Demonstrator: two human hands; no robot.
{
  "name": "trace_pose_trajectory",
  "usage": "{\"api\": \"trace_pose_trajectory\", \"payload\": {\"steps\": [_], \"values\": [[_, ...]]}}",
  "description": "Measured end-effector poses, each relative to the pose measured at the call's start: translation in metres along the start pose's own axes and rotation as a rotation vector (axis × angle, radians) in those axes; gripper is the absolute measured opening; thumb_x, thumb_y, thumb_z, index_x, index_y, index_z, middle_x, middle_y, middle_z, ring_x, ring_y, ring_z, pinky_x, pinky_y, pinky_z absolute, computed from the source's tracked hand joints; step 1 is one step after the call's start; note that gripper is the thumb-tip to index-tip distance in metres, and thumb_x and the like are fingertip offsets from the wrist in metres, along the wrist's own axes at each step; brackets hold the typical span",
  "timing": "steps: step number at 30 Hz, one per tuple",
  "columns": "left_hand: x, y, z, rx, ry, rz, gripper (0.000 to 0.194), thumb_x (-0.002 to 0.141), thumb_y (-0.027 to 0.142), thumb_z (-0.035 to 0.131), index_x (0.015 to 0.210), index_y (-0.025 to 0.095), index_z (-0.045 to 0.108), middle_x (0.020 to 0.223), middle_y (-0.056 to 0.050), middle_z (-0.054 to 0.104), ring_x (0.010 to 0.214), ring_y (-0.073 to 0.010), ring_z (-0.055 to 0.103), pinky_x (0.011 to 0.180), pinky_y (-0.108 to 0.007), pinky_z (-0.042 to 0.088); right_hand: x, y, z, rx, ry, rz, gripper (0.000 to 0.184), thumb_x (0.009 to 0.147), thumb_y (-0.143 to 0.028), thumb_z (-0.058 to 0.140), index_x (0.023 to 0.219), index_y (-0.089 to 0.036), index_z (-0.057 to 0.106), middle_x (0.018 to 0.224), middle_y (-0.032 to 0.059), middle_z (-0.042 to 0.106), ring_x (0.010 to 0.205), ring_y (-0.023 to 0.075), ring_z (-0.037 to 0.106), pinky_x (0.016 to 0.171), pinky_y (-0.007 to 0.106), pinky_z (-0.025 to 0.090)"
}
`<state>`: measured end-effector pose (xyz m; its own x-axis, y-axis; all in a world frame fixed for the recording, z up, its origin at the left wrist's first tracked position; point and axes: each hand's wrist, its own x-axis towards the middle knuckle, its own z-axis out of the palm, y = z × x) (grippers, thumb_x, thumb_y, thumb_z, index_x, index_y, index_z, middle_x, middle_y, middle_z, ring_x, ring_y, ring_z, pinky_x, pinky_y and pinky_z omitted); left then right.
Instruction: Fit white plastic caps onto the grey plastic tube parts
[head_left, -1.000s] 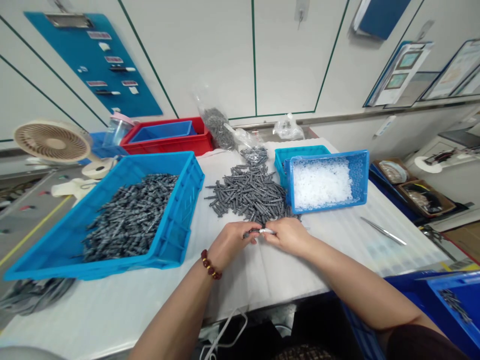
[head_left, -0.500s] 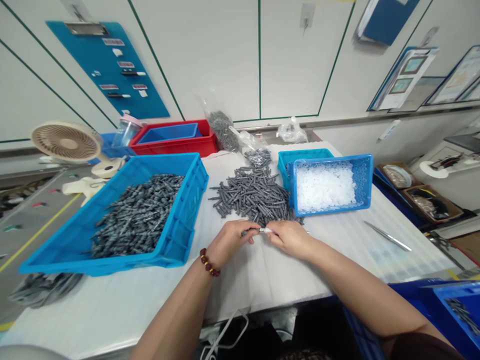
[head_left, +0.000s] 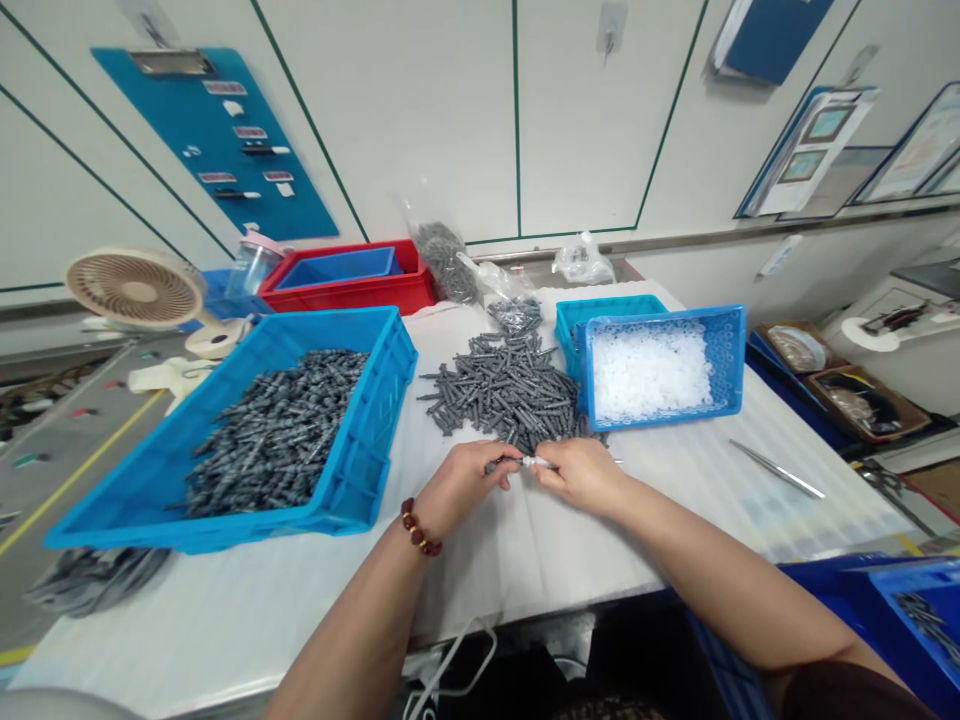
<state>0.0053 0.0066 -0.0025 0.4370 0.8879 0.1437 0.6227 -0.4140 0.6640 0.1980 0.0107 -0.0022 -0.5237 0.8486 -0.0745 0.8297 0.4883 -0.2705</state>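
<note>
"What has shifted in the last second?"

"Very little at the hands. The person's left hand (head_left: 459, 487) and right hand (head_left: 583, 476) stay close together over the white-sheeted table (head_left: 480, 590). Only the head-worn view has moved slightly, so the crates sit a little differently in the frame."

"And what are the hands doing?"

"Both are closed in a fingertip pinch. The left holds a slim grey plastic pin (head_left: 502, 465), and the right closes around a shiny white collar (head_left: 534, 461) at the pin's end. The piece lies between the hands, just in front of a loose heap of matching grey pins (head_left: 499, 385)."

"What else is near them?"

"To the right are a blue plastic crate of small translucent white pieces (head_left: 649, 372) and slim steel tweezers (head_left: 780, 472). To the left, a larger blue crate (head_left: 375, 400) holds more grey pins."

"What's hard to make out?"

"The fingers cover most of the joint, so how the collar sits on the pin cannot be told. The white pieces are too small to identify, and a blue crate (head_left: 911, 610) is cut off at the lower right."
</note>
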Motion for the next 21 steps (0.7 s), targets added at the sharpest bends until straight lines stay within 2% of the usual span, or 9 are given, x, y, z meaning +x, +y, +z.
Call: {"api": "trace_pose_trajectory", "payload": {"steps": [8, 13, 15, 18, 19, 21], "values": [[-0.001, 0.002, 0.001, -0.034, 0.006, 0.002, 0.015, 0.080, 0.022, 0.056, 0.089, 0.019, 0.068, 0.058, 0.002, 0.066, 0.058, -0.0119, 0.060, 0.066, -0.021, 0.046, 0.001, -0.003, 0.001, -0.053, 0.016, 0.086, 0.039, 0.088, -0.051, 0.041, 0.081, -0.020, 0.064, 0.076, 0.0036, 0.066, 0.071, 0.0162, 0.059, 0.054, 0.024, 0.024], [0.000, -0.005, -0.004, -0.168, 0.003, -0.105, 0.020, 0.076, 0.028, 0.057, 0.090, 0.018, 0.067, 0.059, 0.001, 0.065, 0.060, -0.0130, 0.059, 0.063, -0.022, 0.045, 0.001, -0.003, 0.000, -0.055, 0.008, 0.154, 0.036, 0.087, -0.049, 0.042, 0.080, -0.020, 0.063, 0.074, 0.0046, 0.066, 0.070, 0.0175, 0.059, 0.053, 0.025, 0.023], [0.002, -0.013, -0.011, -0.326, 0.084, -0.221, 0.028, 0.075, 0.033, 0.057, 0.095, 0.015, 0.064, 0.061, -0.001, 0.064, 0.058, -0.0129, 0.057, 0.055, -0.022, 0.043, 0.001, -0.002, -0.001, -0.031, 0.025, 0.164, 0.035, 0.088, -0.047, 0.041, 0.078, -0.020, 0.062, 0.073, 0.0040, 0.065, 0.069, 0.0168, 0.058, 0.053, 0.026, 0.021], [0.005, -0.026, -0.021, -0.532, 0.297, -0.397, 0.033, 0.074, 0.038, 0.056, 0.096, 0.014, 0.057, 0.062, 0.001, 0.057, 0.048, -0.0097, 0.049, 0.044, -0.020, 0.036, 0.001, 0.001, -0.002, 0.016, 0.057, 0.153, 0.032, 0.090, -0.044, 0.040, 0.079, -0.020, 0.058, 0.074, 0.0024, 0.064, 0.068, 0.0151, 0.057, 0.053, 0.026, 0.020], [0.006, -0.030, -0.023, -0.513, 0.363, -0.432, 0.028, 0.073, 0.039, 0.056, 0.089, 0.015, 0.056, 0.059, 0.003, 0.053, 0.046, -0.0090, 0.046, 0.044, -0.020, 0.034, 0.001, 0.002, -0.001, 0.029, 0.064, 0.143, 0.031, 0.090, -0.043, 0.040, 0.080, -0.020, 0.057, 0.075, 0.0020, 0.064, 0.068, 0.0147, 0.057, 0.053, 0.026, 0.020], [0.007, -0.037, -0.025, -0.294, 0.442, -0.437, 0.023, 0.074, 0.038, 0.055, 0.069, 0.017, 0.051, 0.054, 0.004, 0.045, 0.049, -0.0101, 0.044, 0.047, -0.021, 0.036, 0.001, 0.003, 0.000, 0.048, 0.075, 0.123, 0.028, 0.091, -0.041, 0.040, 0.082, -0.020, 0.056, 0.077, 0.0017, 0.064, 0.068, 0.0144, 0.056, 0.054, 0.026, 0.020]]}}
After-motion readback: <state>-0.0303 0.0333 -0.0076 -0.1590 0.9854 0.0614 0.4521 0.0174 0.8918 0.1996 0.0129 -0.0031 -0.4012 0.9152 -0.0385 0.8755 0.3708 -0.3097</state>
